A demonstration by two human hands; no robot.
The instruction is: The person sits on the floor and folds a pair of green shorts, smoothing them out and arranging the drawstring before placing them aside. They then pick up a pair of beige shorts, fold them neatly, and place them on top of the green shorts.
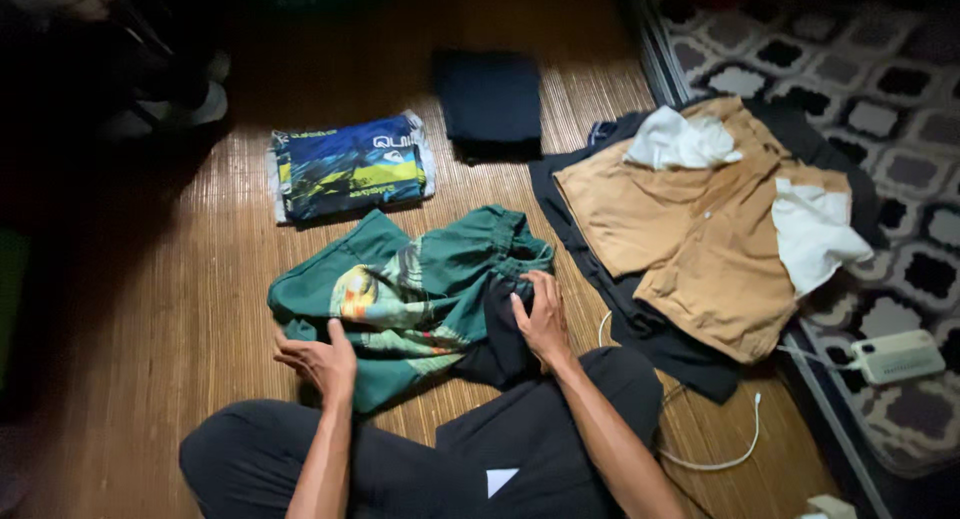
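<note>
A pair of green printed shorts [420, 279] lies crumpled on the bamboo mat [180, 309] in front of me. My left hand [322, 359] presses on the shorts' lower left edge, fingers closed over the cloth. My right hand [540, 314] grips the bunched waistband area and dark lining at the right side. My dark-trousered legs [480, 459] are folded just below the shorts.
A folded blue and yellow garment [350, 166] and a folded dark garment [490, 99] lie further back. Tan shorts [690, 234] with white pocket linings turned out rest on dark clothing to the right. A white charger [895, 356] and cable [720, 459] lie near a patterned rug [880, 89].
</note>
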